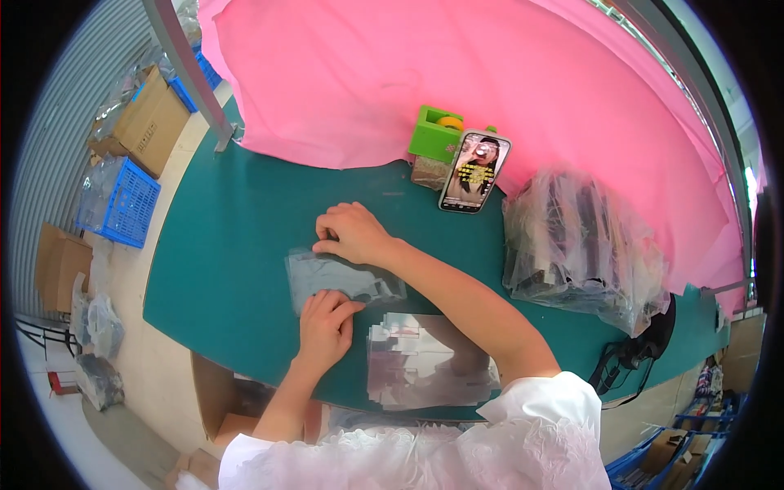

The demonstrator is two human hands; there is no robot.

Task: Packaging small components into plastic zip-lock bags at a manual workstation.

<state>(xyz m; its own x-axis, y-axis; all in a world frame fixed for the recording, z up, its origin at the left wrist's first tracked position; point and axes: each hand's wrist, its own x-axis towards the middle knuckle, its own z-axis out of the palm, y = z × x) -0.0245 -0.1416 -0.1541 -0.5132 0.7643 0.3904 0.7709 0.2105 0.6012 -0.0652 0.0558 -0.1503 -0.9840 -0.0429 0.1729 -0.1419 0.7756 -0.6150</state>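
A flat, clear plastic bag (314,278) lies on the green tabletop between my hands. My left hand (325,331) is at its near edge, fingers bent and closed with thumb and fingertips together on the film. Across the far edge reaches my right hand (355,233), its fingers curled in and its thumb close to the film; whatever is between those fingertips is too small to make out. Closer to my body, a loose stack of shiny, clear-to-grey plastic sheets or sleeves (425,367) rests beneath my right forearm.
A lit phone (475,173) leans by a green tape dispenser (437,135). To the right sit a plastic-wrapped bundle of dark items (576,245) and a black strapped object (633,355). Pink cloth (367,82) hangs behind. Blue crate (122,200) and cartons (147,122) stand left.
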